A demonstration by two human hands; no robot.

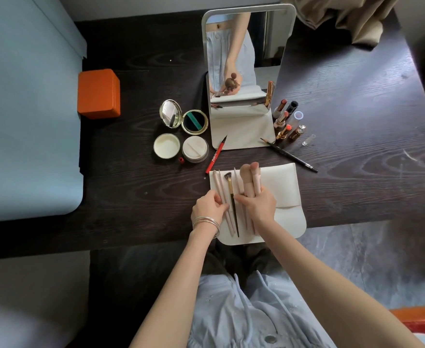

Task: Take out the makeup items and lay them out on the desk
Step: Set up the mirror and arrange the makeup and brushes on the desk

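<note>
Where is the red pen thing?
In the head view, the red eyeliner pen lies slanted on the dark desk, left of centre, between the open powder jar and the mirror's white base, just beyond the white pouch.

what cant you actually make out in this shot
All in the head view:
- Brush handles: their middles are hidden inside the right hand.
- Red pen: its lettering is too small to read.
- Orange box: closed, so its contents are hidden.
- White pouch: its inside is covered by its own flap.
- Left hand: its fingertips are tucked under, so the grip on the thin brushes is unclear.
</note>
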